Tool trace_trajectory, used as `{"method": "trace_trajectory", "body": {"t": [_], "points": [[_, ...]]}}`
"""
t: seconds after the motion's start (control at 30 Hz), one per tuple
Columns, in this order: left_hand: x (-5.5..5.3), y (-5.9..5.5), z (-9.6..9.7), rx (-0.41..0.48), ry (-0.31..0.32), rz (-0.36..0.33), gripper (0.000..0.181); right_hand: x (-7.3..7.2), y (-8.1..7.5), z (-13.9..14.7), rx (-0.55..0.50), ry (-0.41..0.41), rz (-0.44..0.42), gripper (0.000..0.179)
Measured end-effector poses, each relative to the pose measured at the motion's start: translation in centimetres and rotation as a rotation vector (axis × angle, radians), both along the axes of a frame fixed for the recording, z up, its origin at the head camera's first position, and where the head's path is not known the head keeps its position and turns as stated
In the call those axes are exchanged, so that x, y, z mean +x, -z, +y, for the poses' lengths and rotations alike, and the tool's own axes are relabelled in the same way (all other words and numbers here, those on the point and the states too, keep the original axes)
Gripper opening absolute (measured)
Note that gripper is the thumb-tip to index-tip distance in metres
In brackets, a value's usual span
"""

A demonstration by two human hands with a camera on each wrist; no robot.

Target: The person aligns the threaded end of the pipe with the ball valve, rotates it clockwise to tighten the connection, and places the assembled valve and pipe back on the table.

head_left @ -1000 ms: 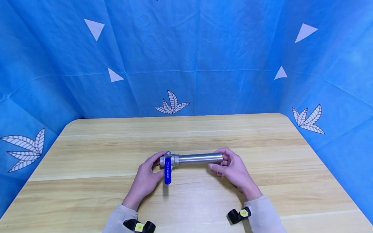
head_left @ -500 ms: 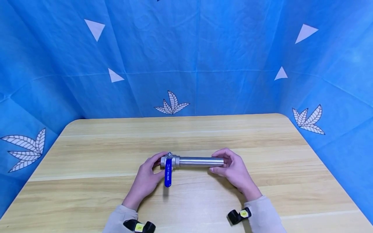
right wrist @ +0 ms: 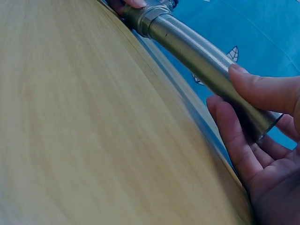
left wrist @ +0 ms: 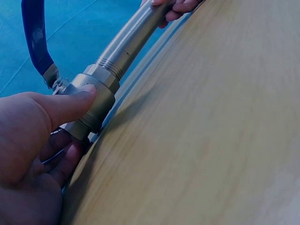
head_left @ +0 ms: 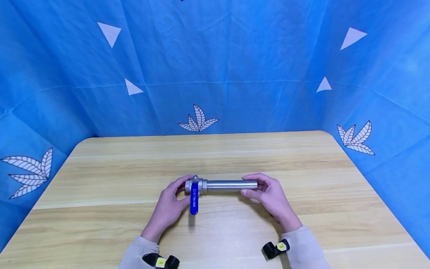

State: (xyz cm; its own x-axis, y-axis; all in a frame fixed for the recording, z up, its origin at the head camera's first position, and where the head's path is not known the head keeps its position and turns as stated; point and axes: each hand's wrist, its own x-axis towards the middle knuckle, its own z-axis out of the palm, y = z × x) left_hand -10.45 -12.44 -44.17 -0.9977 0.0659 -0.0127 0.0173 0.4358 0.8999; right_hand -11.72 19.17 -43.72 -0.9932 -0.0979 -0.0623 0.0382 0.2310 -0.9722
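Observation:
A metal ball valve [head_left: 203, 185] with a long blue lever handle [head_left: 194, 198] is joined to a straight steel pipe [head_left: 228, 185]. My left hand [head_left: 170, 204] grips the valve body, its thumb across the near side in the left wrist view and its fingers behind and below. The pipe's free end lies between the thumb and fingers of my right hand [head_left: 271, 197]. In the right wrist view, the thumb presses on one side of the pipe [right wrist: 201, 56] and the index finger curls beneath it. Threads show where pipe meets valve. The blue lever points toward me.
Pale wood-grain tabletop [head_left: 111, 216] lies under both hands. A blue cloth [head_left: 262, 74] with white triangles and leaf prints hangs behind and beside it. Black wrist-worn cameras [head_left: 161, 261] sit over the grey sleeves.
The pipe's right end has dropped slightly, and the pipe now lies level. The right fingers have changed their hold near that end. The left hand stays in place on the valve.

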Motion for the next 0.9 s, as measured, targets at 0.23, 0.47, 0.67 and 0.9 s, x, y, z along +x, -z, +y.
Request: {"method": "trace_trajectory", "body": {"t": [0.23, 0.47, 0.67, 0.9], "points": [[0.01, 0.08, -0.04, -0.001, -0.005, 0.006, 0.056, -0.14, 0.1, -0.18, -0.07, -0.011, -0.033, 0.042], [0.01, 0.05, 0.0, 0.0, -0.006, 0.01, 0.057, -0.05, -0.03, -0.27, -0.061, -0.01, -0.065, 0.039], [0.0, 0.07, 0.03, 0.0, -0.015, 0.002, 0.057, -0.11, -0.2, -0.54, -0.038, 0.006, -0.09, 0.036], [-0.02, 0.06, 0.04, -0.004, -0.024, 0.006, 0.058, -0.16, -0.35, -0.63, 0.023, 0.013, -0.085, 0.039]]}}
